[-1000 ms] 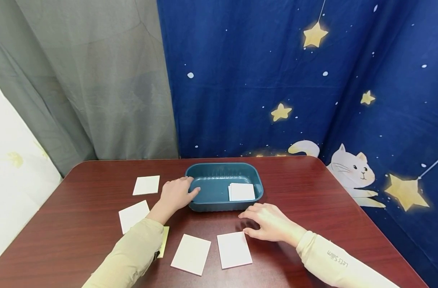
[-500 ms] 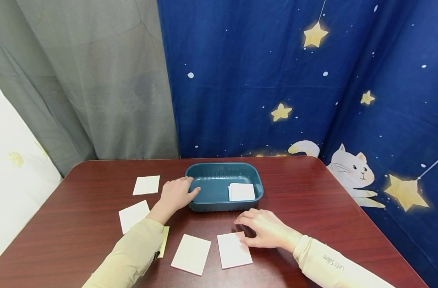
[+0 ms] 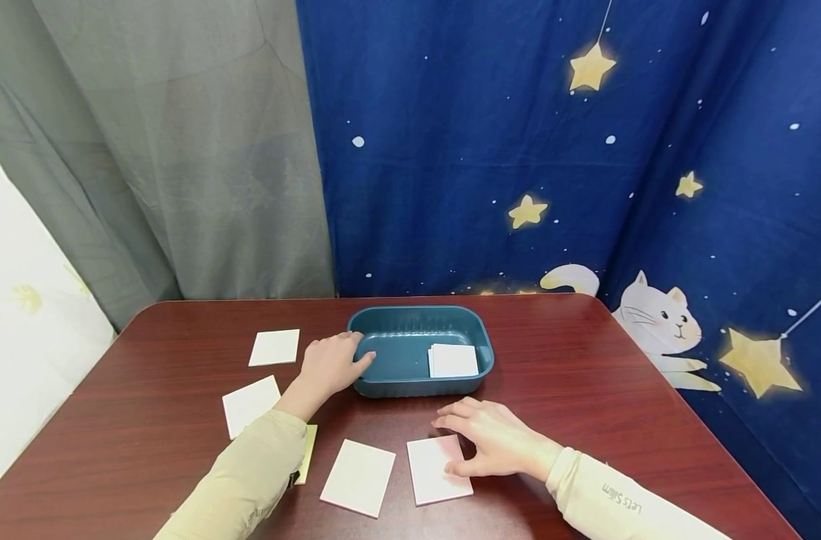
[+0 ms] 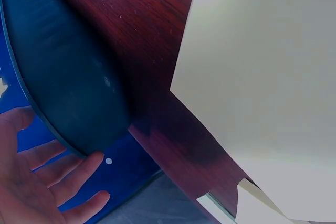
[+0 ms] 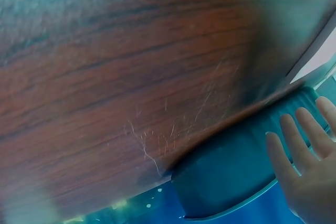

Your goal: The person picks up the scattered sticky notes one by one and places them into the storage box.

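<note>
In the head view my left hand (image 3: 332, 364) grips the left end of a dark teal plastic bin (image 3: 420, 388), thumb over the rim. The left wrist view shows the spread left-hand fingers (image 4: 76, 179) at the bin's rim. My right hand (image 3: 498, 439) is over a thin square white pad with a pinkish edge (image 3: 431, 480), its thumb above the pad's right side. The fingers are apart and loosely bent; whether the thumb touches the pad cannot be told. Several white square pads (image 3: 454, 361) lie overlapped in the bin's right end.
A cream square pad (image 3: 359, 478) lies left of the pinkish-edged one. Two white pads (image 3: 274, 347) lie at the table's left, one partly behind the left arm. A yellowish pad (image 3: 308, 454) shows under the left sleeve. The table (image 3: 559, 337) is dark red wood before curtains.
My right hand has moved from beside the bin's front right corner towards the front and left, over the pinkish-edged pad. The left hand and bin have stayed still.
</note>
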